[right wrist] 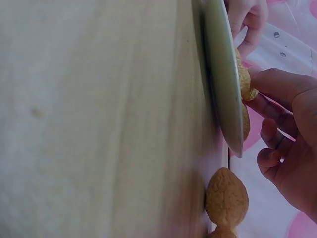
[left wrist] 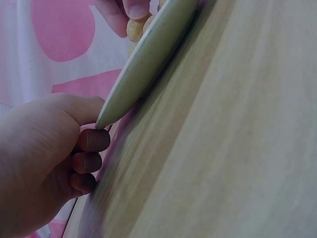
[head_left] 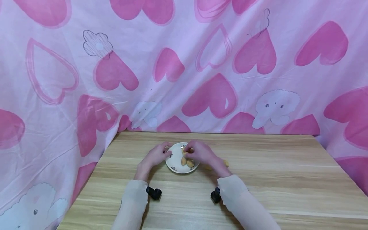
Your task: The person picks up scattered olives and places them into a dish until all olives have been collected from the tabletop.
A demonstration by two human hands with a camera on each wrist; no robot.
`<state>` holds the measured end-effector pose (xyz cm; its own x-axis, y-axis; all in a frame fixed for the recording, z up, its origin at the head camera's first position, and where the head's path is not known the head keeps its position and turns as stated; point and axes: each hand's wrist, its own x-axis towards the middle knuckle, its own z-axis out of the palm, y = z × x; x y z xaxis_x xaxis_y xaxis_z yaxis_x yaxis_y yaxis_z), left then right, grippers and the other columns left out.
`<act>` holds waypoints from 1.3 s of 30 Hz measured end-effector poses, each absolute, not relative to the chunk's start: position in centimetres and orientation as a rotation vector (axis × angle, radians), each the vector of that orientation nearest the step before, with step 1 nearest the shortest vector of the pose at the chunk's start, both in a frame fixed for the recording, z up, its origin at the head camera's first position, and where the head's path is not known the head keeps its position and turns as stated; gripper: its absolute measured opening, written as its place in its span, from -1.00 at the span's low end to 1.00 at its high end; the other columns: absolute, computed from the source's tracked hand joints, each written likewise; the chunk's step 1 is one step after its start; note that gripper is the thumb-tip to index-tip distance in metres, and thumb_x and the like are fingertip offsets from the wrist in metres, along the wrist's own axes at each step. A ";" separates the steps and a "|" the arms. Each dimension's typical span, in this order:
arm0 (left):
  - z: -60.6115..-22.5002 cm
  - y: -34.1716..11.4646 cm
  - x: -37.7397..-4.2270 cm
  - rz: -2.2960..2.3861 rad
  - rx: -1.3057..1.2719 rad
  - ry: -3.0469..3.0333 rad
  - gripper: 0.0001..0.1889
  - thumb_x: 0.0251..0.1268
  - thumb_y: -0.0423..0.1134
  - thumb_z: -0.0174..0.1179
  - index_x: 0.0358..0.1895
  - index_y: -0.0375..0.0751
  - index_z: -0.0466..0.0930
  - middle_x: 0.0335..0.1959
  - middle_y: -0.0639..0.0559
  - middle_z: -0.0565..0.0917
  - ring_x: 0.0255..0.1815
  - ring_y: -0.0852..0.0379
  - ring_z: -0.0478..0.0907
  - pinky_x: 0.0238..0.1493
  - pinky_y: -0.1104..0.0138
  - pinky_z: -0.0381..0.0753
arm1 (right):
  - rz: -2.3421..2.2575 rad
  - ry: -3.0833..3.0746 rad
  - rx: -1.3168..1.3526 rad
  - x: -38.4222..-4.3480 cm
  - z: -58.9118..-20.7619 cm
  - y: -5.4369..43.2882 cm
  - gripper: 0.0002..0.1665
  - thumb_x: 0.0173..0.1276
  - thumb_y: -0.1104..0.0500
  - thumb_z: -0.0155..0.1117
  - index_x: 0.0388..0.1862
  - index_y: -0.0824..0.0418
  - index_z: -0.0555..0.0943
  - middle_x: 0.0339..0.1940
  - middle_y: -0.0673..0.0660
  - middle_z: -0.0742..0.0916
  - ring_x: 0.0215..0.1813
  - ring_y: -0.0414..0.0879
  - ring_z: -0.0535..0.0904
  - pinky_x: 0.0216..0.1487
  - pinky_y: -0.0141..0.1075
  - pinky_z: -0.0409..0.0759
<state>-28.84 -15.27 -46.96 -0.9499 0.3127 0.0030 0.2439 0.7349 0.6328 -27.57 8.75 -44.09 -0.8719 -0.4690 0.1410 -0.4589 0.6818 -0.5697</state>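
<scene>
A round white plate (head_left: pixel 176 166) with small dark prints lies on the table, bearing several tan, wrinkled oval pieces (head_left: pixel 189 163) that look like nuts in shells. My left hand (head_left: pixel 155 155) pinches the plate's left rim; in the left wrist view the thumb lies on top, with curled fingers below. Over the plate's right side, my right hand (head_left: pixel 202 152) pinches one wrinkled nut-like piece (right wrist: pixel 243 82) between thumb and forefinger, among the others. The right hand hides part of the plate and its pieces in the head view.
More nut-like pieces (right wrist: pixel 227 197) lie on the wooden table (head_left: pixel 273 179) right of the plate, partly behind the right forearm. A pink heart-print cloth (head_left: pixel 207 64) hangs behind and to the sides. Each wrist wears a small black camera (head_left: pixel 154 193).
</scene>
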 end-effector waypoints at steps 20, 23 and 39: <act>-47.1 -15.1 -28.9 1.004 0.455 2.826 -0.65 0.42 -0.13 0.18 0.22 -0.05 0.54 -0.42 0.10 0.62 -0.40 0.16 0.49 -0.24 0.26 0.46 | -0.884 2.870 -0.805 -26.9 -43.7 9.5 -0.87 0.33 0.13 0.37 -0.16 0.05 0.75 -0.21 -0.10 0.75 -0.15 -0.21 0.59 -0.02 -0.21 0.55; -47.1 -15.1 -28.9 1.006 0.449 2.831 -0.65 0.41 -0.14 0.19 0.21 -0.04 0.54 -0.40 0.10 0.64 -0.37 0.17 0.50 -0.19 0.24 0.48 | -0.890 2.875 -0.786 -26.5 -43.2 10.1 -0.85 0.33 0.12 0.36 -0.14 0.04 0.76 -0.20 -0.10 0.75 -0.13 -0.20 0.60 -0.04 -0.21 0.56; -47.1 -15.1 -28.8 1.029 0.461 2.838 -0.64 0.38 -0.16 0.21 0.21 -0.06 0.55 -0.43 0.10 0.62 -0.39 0.18 0.49 -0.20 0.26 0.47 | -0.862 2.897 -0.900 -25.7 -42.9 13.6 -0.88 0.33 0.16 0.34 -0.20 0.08 0.77 -0.24 -0.09 0.75 -0.11 -0.09 0.66 -0.06 -0.21 0.56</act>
<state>-28.81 -15.12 -47.07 -0.9507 0.3095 0.0203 0.2506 0.7279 0.6383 -25.74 13.64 -42.91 -0.8372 -0.5209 0.1668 -0.5273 0.6877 -0.4990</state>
